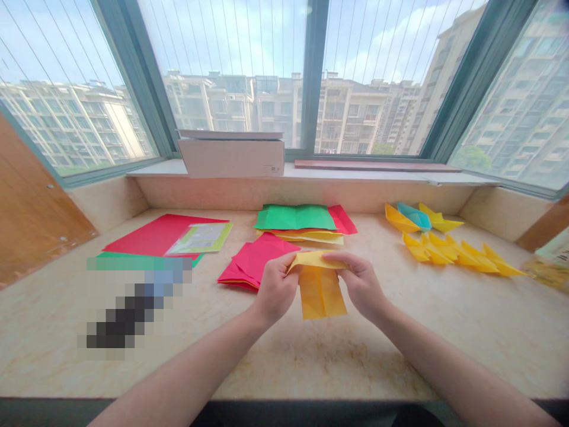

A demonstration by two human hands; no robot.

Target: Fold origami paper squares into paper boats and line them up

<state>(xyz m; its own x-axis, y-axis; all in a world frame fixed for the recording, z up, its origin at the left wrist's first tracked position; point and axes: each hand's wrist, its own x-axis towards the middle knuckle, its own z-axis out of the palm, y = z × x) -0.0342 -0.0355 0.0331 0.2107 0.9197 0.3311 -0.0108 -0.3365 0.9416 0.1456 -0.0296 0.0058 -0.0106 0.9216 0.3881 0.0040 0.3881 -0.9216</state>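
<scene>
Your left hand (279, 286) and right hand (362, 281) each have thumb and fingers clamped on the yellow paper (322, 293), one at either end of its folded upper band; it sits between them, in front of you, its creased lower part pointing toward you. Beyond, on the sill (355, 175), you have a white box (235, 160) with a thin dark gap under its lid; its contents are hidden. Left of your hands, a clear packet (202, 237) with a yellow-green border lies partly on a large red sheet (146, 236). A see-through container (549, 267) with something yellowish in it is cut off at the right edge of view, too blurred to name. The counter (444, 332) gives you bare stone from the paper to its front edge, and more between your right hand and the row of yellow folded boats (438, 248). You have less room beside your left hand, where red folded sheets (249, 264) lie just behind it, with a green sheet (296, 217) farther back, near the low wall.
</scene>
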